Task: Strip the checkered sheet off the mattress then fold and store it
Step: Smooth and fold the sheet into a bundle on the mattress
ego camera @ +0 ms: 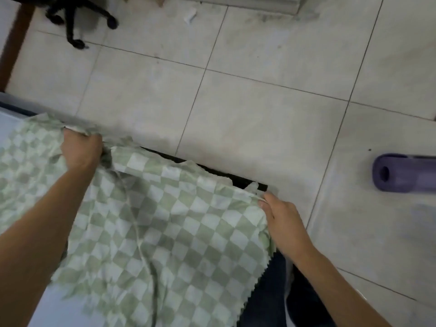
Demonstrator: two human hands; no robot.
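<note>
One checkered sheet (165, 220), gripped by two hands, partly on one mattress (10, 131).
From left: pale, smooth mattress under soft, creased cloth of green and white squares, zigzag-cut along one edge; left hand (81, 149), fingers curled tight on a bunched far edge; right hand (282, 215), fingers pinched together on the right corner. Beyond: one black wheeled chair base (75, 17), square floor tiles (259, 114), one purple cylindrical rolled mat (403, 173).

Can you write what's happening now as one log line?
left hand: grips checkered sheet edge | right hand: pinches sheet corner | mattress: partly bare
</note>
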